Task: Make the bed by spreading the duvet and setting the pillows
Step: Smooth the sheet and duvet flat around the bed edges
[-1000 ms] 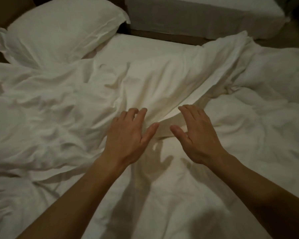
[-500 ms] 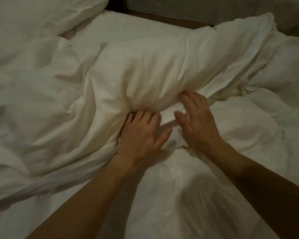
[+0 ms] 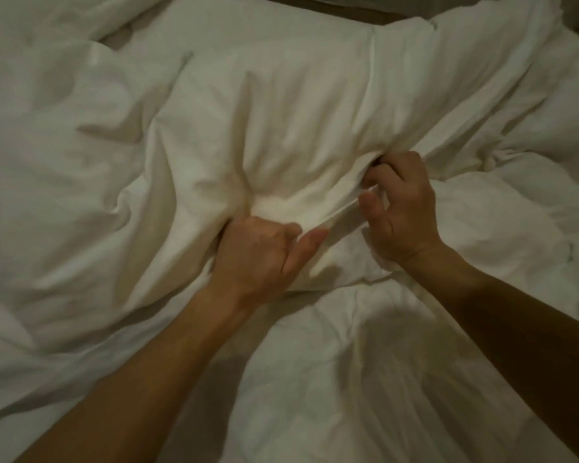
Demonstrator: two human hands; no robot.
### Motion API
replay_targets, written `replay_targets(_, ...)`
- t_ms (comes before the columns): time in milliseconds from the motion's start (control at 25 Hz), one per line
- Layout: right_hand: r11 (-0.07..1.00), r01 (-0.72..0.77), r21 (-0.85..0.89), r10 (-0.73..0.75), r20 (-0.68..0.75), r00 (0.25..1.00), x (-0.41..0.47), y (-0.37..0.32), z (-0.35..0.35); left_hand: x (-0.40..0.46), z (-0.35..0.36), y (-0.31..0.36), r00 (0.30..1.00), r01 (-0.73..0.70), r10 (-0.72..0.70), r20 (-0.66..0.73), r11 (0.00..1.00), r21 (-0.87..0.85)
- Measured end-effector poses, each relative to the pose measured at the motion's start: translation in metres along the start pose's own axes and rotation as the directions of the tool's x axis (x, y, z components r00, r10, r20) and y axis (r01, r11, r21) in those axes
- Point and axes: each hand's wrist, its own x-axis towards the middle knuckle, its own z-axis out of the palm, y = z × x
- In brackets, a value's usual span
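now both left hand (image 3: pixel 258 252) and right hand (image 3: pixel 403 208) fingers clutch bunched white duvet (image 3: pixel 281 128)

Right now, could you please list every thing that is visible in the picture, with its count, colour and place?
duvet: one, white, crumpled, covers most of the view; a bunched fold at the centre is gripped by both hands.
sheet: one, white, lies at the bottom centre between the forearms.
brown strip: one, along the top edge beyond the bedding; what it is cannot be told.
left hand: one, centre, fingers curled round the duvet fold.
right hand: one, right of centre, fingers curled into the same fold.
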Motion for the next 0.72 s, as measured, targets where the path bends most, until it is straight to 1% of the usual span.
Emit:
replay_targets(80,0.999,0.037,-0.008,-0.037,0.004,0.999,-0.002,-0.007,-0.007,-0.013,-0.012,0.009,0.998,-0.03,0.035,0.042,0.992,-0.122)
replay_targets(120,0.998,0.037,-0.045,-0.037,0.008,0.999,-0.005,-0.011,-0.014,-0.018,-0.017,0.011,0.999,-0.015,0.023,0.049,0.986,-0.165)
replay_targets(200,0.991,0.01,-0.13,-0.009,0.014,1.0,-0.019,-0.024,-0.032,-0.024,-0.029,0.017,0.997,0.047,-0.036,0.061,0.981,-0.188)
replay_targets(280,0.987,-0.021,-0.159,0.025,0.028,0.999,-0.042,-0.039,-0.055,-0.031,-0.038,0.025,0.995,0.054,-0.04,0.086,0.986,-0.158)
replay_targets(360,0.989,-0.041,-0.144,0.048,0.05,0.998,-0.071,-0.056,-0.083,-0.042,-0.041,0.036,0.991,-0.001,0.021,0.13,0.988,-0.153)
replay_targets(400,0.987,-0.054,-0.149,0.064,0.064,0.996,-0.088,-0.063,-0.096,-0.05,-0.04,0.042,0.984,-0.023,0.051,0.169,0.986,-0.163)
replay_targets(480,0.98,-0.082,-0.181,0.103,0.111,0.988,-0.125,-0.075,-0.111,-0.07,-0.035,0.052,0.956,-0.012,0.063,0.286,0.984,-0.176)
replay_targets(600,0.963,-0.103,-0.248,0.138,0.128,0.982,-0.181,-0.087,-0.11,-0.103,-0.021,0.055,0.92,-0.05,0.08,0.384,0.995,-0.088)
replay_targets(720,0.956,-0.194,-0.219,0.23,0.154,0.961,-0.201,-0.095,-0.104,-0.123,-0.012,0.054,0.911,-0.046,0.048,0.41,0.999,-0.015)
